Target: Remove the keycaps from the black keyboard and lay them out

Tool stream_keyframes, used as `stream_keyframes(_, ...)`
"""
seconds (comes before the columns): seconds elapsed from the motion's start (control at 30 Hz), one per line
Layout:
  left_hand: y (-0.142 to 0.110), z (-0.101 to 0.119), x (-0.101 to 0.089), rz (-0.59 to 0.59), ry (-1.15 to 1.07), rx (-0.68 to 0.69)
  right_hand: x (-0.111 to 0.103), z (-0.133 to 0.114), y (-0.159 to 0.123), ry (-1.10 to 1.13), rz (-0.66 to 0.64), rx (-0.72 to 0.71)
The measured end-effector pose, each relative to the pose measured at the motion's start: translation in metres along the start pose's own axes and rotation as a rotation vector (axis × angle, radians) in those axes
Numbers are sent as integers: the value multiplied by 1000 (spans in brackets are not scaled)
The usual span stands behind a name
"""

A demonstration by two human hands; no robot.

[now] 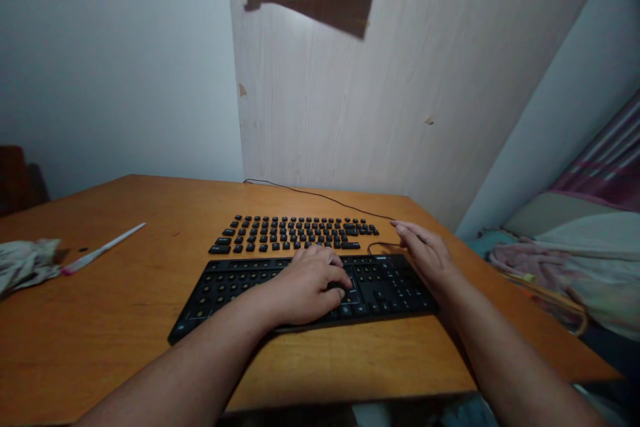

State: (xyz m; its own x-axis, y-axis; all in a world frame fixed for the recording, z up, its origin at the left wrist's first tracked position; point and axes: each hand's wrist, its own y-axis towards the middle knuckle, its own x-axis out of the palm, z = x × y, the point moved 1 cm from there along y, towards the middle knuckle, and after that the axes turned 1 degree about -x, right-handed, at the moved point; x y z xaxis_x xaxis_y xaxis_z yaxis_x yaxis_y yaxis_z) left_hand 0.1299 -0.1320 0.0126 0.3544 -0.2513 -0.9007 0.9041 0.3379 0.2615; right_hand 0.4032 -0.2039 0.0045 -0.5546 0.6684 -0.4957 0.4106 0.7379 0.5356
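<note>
A black keyboard [373, 290] lies slightly askew on the table. Many of its key positions are bare, while caps remain on its right part and along the front edge. My left hand [313, 283] rests across its middle, fingers apart, with thumb and index finger touching the bare key area. Behind the keyboard, loose black keycaps [285, 237] are laid out in rows. Beyond the keyboard's right rear corner is my right hand [427, 253], its thumb and fingers drawn together near the black cable [320, 195]. Whatever lies between those fingertips is too small to make out.
On the left of the wooden table [125, 320] are a white stick with a pink end [107, 248], a small dark piece [83, 249] and a crumpled cloth [25, 263]. A wall stands behind the table. Bedding [565, 247] lies off its right edge.
</note>
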Motion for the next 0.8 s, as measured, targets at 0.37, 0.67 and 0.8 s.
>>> stream_keyframes(0.37, 1, 0, -2, 15, 40, -99, 5, 1, -4, 347, 8, 223)
stream_keyframes(0.67, -1, 1, 0, 19, 78, -175, -2, 6, 4, 242, 102, 195)
stream_keyframes(0.8, -4, -1, 2, -34, 95, -180, -8, 14, 8, 207, 141, 187)
